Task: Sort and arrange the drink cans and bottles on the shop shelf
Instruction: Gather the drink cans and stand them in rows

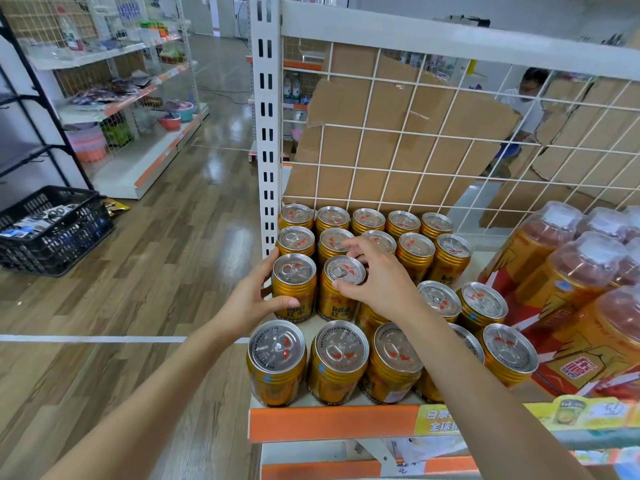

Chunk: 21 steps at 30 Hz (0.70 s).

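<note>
Edge can (294,270) by upright (256,133) | left hand (251,299) grips it | right hand (377,282) pinches next can (348,268) rim

Gold cans (415,252), silver pull-tab lids, dark lettering on the sides: all upright, packed in rows on the shelf (332,423).

First can (294,289): stands between the thumb and fingers of the left hand (247,301), gripped round its side.

Second can (341,292): just beside the first, its lid rim pinched by the fingertips of the right hand (379,277).

Two rows stand beyond the fingers and one row nearer.

Bottles (568,271), amber liquid, clear caps, red-and-gold wrap: grouped well right of the right fingers.
</note>
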### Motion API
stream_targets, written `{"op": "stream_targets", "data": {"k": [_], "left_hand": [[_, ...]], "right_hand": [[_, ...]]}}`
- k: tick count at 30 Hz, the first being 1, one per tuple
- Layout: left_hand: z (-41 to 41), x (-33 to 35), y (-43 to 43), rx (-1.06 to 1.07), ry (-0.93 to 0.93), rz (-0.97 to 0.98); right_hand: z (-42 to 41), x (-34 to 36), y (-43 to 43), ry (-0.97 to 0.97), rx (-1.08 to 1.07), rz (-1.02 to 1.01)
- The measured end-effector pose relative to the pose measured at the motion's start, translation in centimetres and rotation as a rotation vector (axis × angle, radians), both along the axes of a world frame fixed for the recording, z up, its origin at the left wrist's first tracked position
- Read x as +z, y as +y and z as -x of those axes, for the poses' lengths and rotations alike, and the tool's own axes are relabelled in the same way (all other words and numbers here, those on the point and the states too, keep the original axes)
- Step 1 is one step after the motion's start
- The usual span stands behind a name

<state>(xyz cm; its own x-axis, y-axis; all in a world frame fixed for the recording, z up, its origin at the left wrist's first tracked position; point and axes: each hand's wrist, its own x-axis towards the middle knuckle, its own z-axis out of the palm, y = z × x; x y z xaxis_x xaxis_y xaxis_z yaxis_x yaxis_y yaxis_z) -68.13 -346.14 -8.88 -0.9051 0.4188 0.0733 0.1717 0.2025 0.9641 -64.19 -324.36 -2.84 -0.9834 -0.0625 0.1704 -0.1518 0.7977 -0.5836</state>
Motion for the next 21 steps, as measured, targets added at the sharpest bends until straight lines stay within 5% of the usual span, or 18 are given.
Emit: {"op": "stream_targets", "data": {"k": [21], "left_hand": [[-0.43,-0.57,-0.44,0.020,0.206,0.000]], "right_hand": [[-0.20,0.02,-0.08,0.013,0.003,0.021]]}}
